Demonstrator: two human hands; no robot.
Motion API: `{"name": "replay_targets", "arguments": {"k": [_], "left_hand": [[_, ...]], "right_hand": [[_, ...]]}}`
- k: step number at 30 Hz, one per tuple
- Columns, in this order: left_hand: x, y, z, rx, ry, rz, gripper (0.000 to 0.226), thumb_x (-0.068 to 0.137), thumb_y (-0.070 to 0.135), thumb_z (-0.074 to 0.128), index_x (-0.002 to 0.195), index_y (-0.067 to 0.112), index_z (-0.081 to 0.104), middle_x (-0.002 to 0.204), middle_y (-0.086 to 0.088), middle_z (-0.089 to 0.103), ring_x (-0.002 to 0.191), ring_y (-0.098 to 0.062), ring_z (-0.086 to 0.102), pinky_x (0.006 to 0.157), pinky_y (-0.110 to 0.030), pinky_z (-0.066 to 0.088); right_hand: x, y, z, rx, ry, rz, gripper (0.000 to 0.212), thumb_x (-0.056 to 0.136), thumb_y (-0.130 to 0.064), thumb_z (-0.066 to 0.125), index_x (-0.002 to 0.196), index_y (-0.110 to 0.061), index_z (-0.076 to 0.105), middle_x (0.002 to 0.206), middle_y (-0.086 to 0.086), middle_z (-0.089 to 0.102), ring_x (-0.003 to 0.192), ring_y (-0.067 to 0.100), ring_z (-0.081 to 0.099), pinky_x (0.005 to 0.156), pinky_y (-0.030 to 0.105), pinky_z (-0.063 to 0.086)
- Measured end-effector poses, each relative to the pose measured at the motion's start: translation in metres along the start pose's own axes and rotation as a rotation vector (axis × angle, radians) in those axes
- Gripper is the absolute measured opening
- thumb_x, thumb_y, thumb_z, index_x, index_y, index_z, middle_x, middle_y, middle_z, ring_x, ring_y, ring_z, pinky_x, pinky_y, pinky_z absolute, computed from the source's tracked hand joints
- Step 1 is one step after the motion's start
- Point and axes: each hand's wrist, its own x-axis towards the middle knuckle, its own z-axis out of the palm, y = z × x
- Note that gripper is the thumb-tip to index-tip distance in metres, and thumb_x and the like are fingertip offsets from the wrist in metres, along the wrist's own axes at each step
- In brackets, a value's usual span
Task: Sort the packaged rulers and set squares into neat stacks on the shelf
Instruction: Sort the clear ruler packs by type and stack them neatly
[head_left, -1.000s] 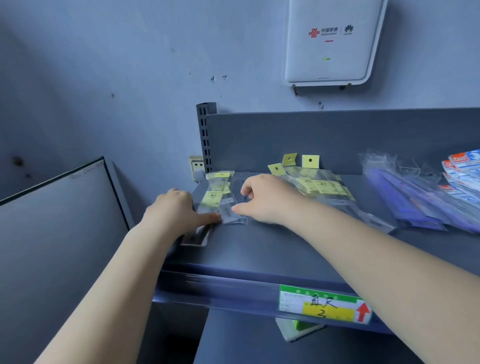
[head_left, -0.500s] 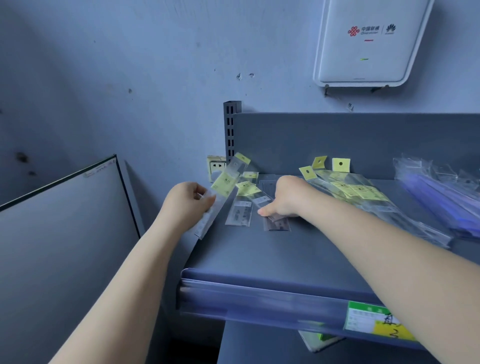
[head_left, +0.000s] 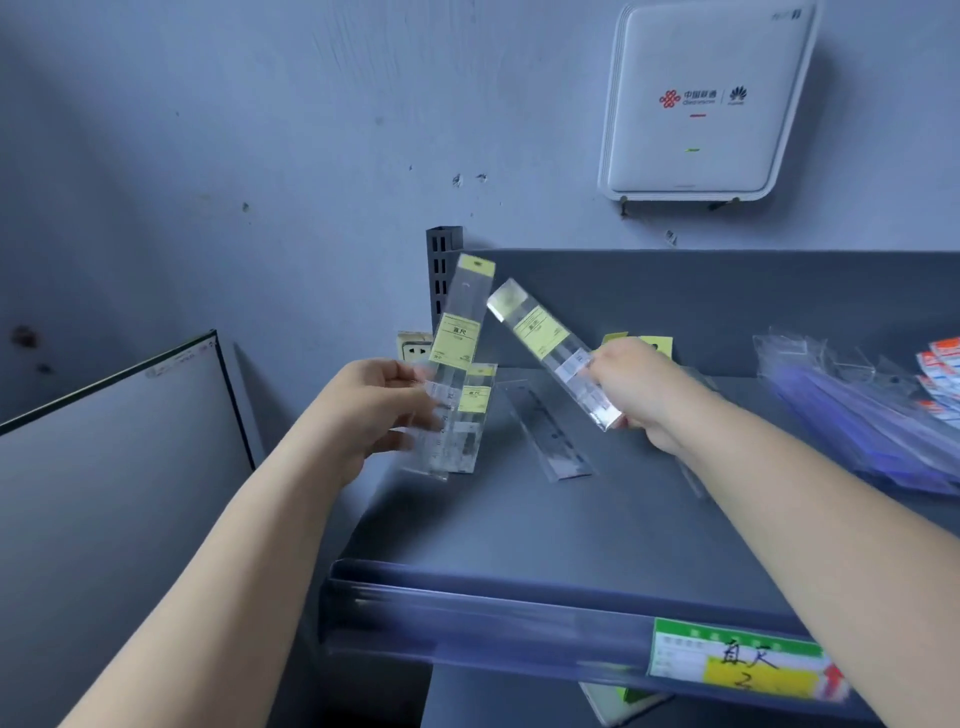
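While my left hand (head_left: 382, 415) is gripping one packaged ruler (head_left: 457, 353) and my right hand (head_left: 636, 395) another (head_left: 550, 348), I am aiming to square their edges before stacking them.

one packaged ruler (head_left: 553, 439) lies on the shelf (head_left: 519, 525), between both hands' raised rulers.

Clear ruler packets (head_left: 457, 358) bear yellow labels (shelf (head_left: 571, 525) grey).

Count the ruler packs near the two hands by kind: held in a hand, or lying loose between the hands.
Held ruler packs: 2, one in the left hand, one in the right hand.
Loose ruler packs on the shelf: 2.
Total: 4.
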Motion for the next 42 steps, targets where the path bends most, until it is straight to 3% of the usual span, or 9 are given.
{"name": "replay_targets", "arguments": {"k": [4,8,11,16,27,33,37,39,42], "left_hand": [[-0.003,0.013,0.019,-0.065,-0.076,0.002,0.02,0.083,-0.006,0.062,0.093,0.009,0.053,0.078,-0.008,0.056,0.055,-0.011,0.068,0.042,-0.019,0.049],[-0.007,0.028,0.045,-0.022,-0.119,0.018,0.019,0.082,-0.006,0.063,0.087,0.009,0.054,0.07,-0.004,0.055,0.058,-0.012,0.068,0.045,-0.025,0.054],[-0.01,0.039,0.067,0.006,-0.146,0.022,0.02,0.081,-0.006,0.064,0.084,0.009,0.052,0.069,-0.004,0.055,0.058,-0.012,0.068,0.046,-0.026,0.055],[-0.012,0.05,0.112,0.023,-0.163,0.025,0.018,0.081,-0.005,0.065,0.085,0.008,0.052,0.074,-0.006,0.056,0.056,-0.011,0.068,0.045,-0.024,0.054],[-0.008,0.053,0.195,0.077,-0.22,0.001,0.015,0.082,-0.002,0.066,0.083,0.006,0.053,0.071,-0.009,0.062,0.054,-0.013,0.066,0.045,-0.023,0.053],[-0.001,0.04,0.22,0.551,-0.165,-0.005,0.022,0.083,0.017,0.069,0.095,0.003,0.057,0.048,-0.005,0.056,0.03,-0.012,0.045,0.032,-0.015,0.032],[0.0,0.039,0.222,0.777,-0.079,0.083,0.049,0.081,0.04,0.068,0.117,0.01,0.052,0.061,-0.005,0.057,0.042,-0.017,0.044,0.035,-0.018,0.034],[0.003,0.041,0.216,0.745,-0.033,0.149,0.042,0.083,0.04,0.066,0.11,0.01,0.055,0.064,-0.003,0.058,0.043,-0.016,0.045,0.039,-0.02,0.035],[0.006,0.044,0.198,0.773,0.036,0.246,0.035,0.082,0.038,0.067,0.103,0.011,0.058,0.074,-0.001,0.058,0.057,-0.014,0.051,0.052,-0.025,0.038]], "right_hand": [[-0.004,0.014,-0.026,0.309,0.065,-0.021,0.023,0.079,0.007,0.034,0.091,0.018,0.05,0.078,0.01,0.044,0.072,0.025,0.035,0.062,0.031,0.03],[-0.012,0.025,-0.053,0.456,0.04,-0.083,0.024,0.085,0.013,0.042,0.083,0.0,0.063,0.057,0.002,0.059,0.051,0.014,0.054,0.053,0.025,0.046],[-0.019,0.033,-0.073,0.537,0.046,-0.094,0.023,0.087,0.01,0.051,0.077,-0.009,0.06,0.071,0.006,0.058,0.062,0.015,0.055,0.061,0.029,0.052],[-0.024,0.058,-0.108,0.557,0.084,-0.086,0.02,0.086,0.009,0.056,0.08,-0.009,0.061,0.077,0.005,0.061,0.068,0.017,0.058,0.078,0.039,0.054],[-0.035,0.117,-0.18,0.664,0.198,-0.069,0.023,0.086,0.009,0.056,0.078,-0.013,0.059,0.075,0.003,0.059,0.064,0.016,0.055,0.065,0.026,0.05],[-0.039,0.139,-0.205,0.627,0.219,-0.085,0.019,0.088,0.004,0.056,0.101,-0.008,0.062,0.079,0.0,0.062,0.062,0.01,0.056,0.059,0.019,0.048],[-0.036,0.147,-0.205,0.434,0.23,-0.079,0.024,0.085,-0.002,0.061,0.108,-0.01,0.062,0.083,0.0,0.06,0.072,0.014,0.053,0.07,0.025,0.047],[-0.032,0.149,-0.201,0.197,0.293,-0.085,0.04,0.082,-0.011,0.068,0.12,-0.017,0.058,0.1,0.0,0.058,0.087,0.014,0.053,0.082,0.029,0.045],[-0.03,0.142,-0.192,0.026,0.332,-0.176,0.042,0.081,-0.015,0.068,0.122,-0.021,0.057,0.107,-0.002,0.052,0.092,0.011,0.047,0.08,0.025,0.038]]}}
